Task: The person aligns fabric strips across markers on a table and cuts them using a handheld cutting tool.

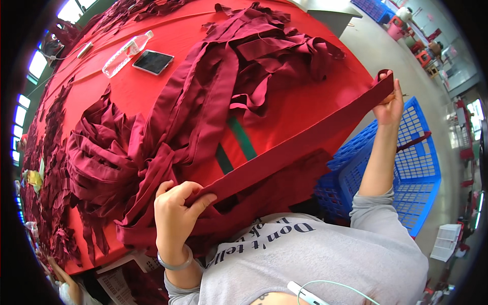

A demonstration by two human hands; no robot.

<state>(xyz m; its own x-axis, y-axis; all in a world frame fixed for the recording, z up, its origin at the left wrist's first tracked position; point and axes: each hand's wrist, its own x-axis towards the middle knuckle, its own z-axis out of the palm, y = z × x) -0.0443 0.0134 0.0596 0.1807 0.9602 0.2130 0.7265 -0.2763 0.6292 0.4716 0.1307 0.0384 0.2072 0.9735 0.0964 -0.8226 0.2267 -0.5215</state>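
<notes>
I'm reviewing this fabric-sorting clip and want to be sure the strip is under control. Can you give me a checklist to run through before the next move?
1. Left hand grips one end of the dark red strip: ok.
2. Right hand pinches the far end: ok.
3. Strip stretched straight between the hands: ok.
4. Strip free of the pile of dark red strips: cannot tell near the left hand.
5. Blue crate under the right arm open to receive: ok.
6. Bottle and phone away from the strip: ok.
</notes>
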